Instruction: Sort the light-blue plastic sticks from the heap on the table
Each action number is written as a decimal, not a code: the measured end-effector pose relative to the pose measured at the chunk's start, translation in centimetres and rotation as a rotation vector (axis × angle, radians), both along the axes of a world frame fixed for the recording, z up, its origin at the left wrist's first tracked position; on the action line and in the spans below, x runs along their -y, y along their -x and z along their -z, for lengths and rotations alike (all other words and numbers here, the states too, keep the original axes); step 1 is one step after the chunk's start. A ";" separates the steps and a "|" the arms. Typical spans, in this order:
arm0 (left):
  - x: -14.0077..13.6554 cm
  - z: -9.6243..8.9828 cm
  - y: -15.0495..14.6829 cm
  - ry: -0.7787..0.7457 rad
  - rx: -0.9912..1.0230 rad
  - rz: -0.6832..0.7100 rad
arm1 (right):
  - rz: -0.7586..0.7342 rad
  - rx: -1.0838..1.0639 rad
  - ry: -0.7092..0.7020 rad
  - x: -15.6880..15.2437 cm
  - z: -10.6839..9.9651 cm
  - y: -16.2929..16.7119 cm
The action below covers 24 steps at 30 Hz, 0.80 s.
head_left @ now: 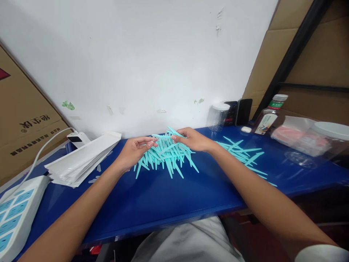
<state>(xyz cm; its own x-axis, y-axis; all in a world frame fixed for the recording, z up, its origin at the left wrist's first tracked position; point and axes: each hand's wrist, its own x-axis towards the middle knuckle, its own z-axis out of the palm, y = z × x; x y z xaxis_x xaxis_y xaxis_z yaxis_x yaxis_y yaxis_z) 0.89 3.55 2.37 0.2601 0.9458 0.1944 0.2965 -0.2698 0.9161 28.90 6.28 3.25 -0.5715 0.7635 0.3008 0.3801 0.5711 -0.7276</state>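
A heap of thin teal plastic sticks with tapered ends point(170, 158) lies on the blue table, below and between my two hands. My left hand point(135, 151) is at the heap's left side, thumb and fingers pinched at the end of a teal stick. My right hand point(195, 139) reaches in from the right, its thumb and fingers closed on teal sticks at the top of the heap. How many sticks the fingers hold is partly hidden. Farther right, under my right forearm, a looser group of the same teal sticks point(242, 154) is spread out.
White paper sleeves point(81, 160) are stacked at left, near a power strip point(21, 214) and a small white device point(79, 139). A clear jar point(218, 116), phones point(243, 112), a bottle point(269, 114) and a larger lidded jar point(331, 136) stand right. A white wall point(152, 65) rises behind.
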 end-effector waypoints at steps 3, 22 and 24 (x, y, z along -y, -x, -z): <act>-0.2 0.1 0.0 -0.054 0.025 -0.076 | 0.019 0.012 -0.001 0.0 0.0 0.0; 0.7 -0.5 -0.5 -0.260 0.058 -0.252 | -0.114 0.138 -0.007 1.3 -0.3 0.9; 0.8 -0.4 -0.4 -0.286 -0.016 -0.235 | -0.135 0.149 -0.008 1.4 -0.5 1.0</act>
<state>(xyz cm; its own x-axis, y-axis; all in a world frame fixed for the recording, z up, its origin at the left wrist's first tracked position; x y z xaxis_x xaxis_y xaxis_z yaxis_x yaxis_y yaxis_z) 1.30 2.76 2.75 0.0477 0.8880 0.4574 0.3946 -0.4374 0.8081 27.94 4.88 3.77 -0.7073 0.6747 0.2110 0.4027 0.6299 -0.6641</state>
